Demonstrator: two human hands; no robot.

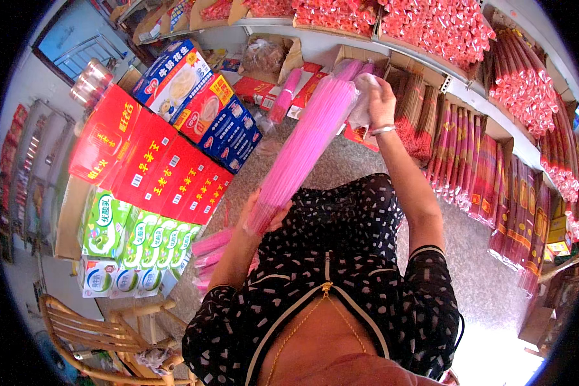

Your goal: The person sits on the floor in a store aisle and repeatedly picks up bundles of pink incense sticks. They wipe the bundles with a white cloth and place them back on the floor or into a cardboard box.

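A long bundle of pink sticks, probably incense, in clear plastic wrap (304, 149) slants across the view in front of my body. My left hand (252, 217) is closed around its lower, narrower end. Up by the wider end, my right hand (382, 106) grips a crumpled white cloth (363, 94), which lies against the side of the bundle. Just beyond that end, more pink bundles (350, 70) stick out of a carton on the shelf. Another pink bundle (285, 96) leans by red boxes. Several more pink bundles (214, 253) lie beside my left forearm, partly hidden by it.
Stacked red drink cartons (159, 164), blue-and-red cartons (198, 106) and green milk-drink packs (140, 236) rise at the left. A bamboo chair (91, 333) stands lower left. Shelves of red-wrapped sticks (434, 34) curve along the back and right, with packaged bundles (463, 159) below.
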